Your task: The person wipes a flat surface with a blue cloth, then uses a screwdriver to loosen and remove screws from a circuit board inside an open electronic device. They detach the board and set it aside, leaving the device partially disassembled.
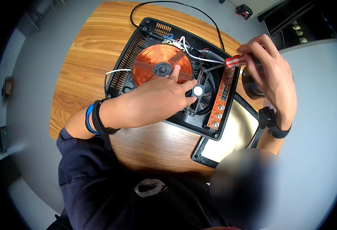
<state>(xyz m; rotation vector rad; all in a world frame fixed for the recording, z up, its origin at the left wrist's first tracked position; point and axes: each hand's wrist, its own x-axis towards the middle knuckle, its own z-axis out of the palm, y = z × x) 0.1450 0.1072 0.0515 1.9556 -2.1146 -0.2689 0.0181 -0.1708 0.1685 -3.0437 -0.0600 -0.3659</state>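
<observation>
An opened induction cooker (229, 115) lies on the wooden table, its black housing showing the parts inside. My left hand (164, 96) reaches across it with fingers spread. The index finger rests on the copper coil (145, 63), near its centre, while other fingertips touch the black cooling fan (204, 100) around its white hub. In my right hand (270, 67) is a screwdriver (235, 61) with a red and pale handle. Its shaft points left toward the fan's upper edge; I cannot tell whether the tip sits in a screw. Beside the fan runs an orange-brown control board (217, 111) with a display.
A pale panel with a black frame (226, 147) lies partly under the housing's near right. A dark round object (251, 86) stands behind my right hand. The black power cord (199, 5) loops past the table's far side. White wires (204, 59) cross the housing.
</observation>
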